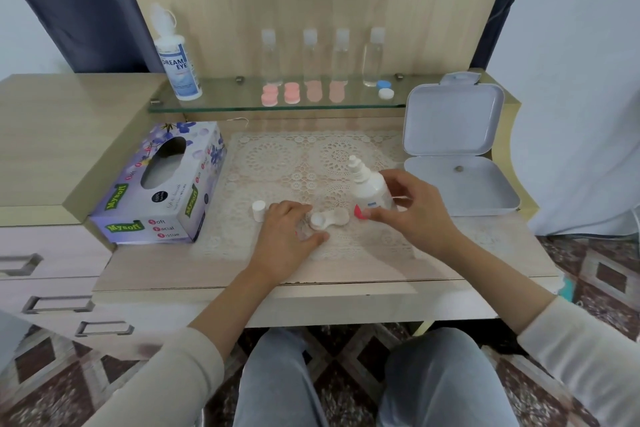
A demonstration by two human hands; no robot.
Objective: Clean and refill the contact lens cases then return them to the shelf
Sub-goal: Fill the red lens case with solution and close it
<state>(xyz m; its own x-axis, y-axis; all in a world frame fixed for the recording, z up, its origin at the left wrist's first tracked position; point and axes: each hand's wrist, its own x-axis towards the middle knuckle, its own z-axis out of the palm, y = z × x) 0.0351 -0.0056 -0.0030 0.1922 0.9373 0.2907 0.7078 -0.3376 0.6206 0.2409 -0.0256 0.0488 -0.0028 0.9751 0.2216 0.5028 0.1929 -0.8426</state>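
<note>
Left hand (289, 230) curls finger and thumb round the case (329, 218) on the lace mat (277, 163). Right hand (414, 210) pinches a pink lid (360, 212) at the case's open end. The bottle (370, 185) crowds in just behind that hand. White cap (259, 210) and tissue box (162, 184) left, open box (457, 149) right.

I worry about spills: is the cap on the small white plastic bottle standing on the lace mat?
No: the small white plastic bottle shows a bare nozzle, and a white cylindrical cap stands apart on the cream lace mat.
</note>
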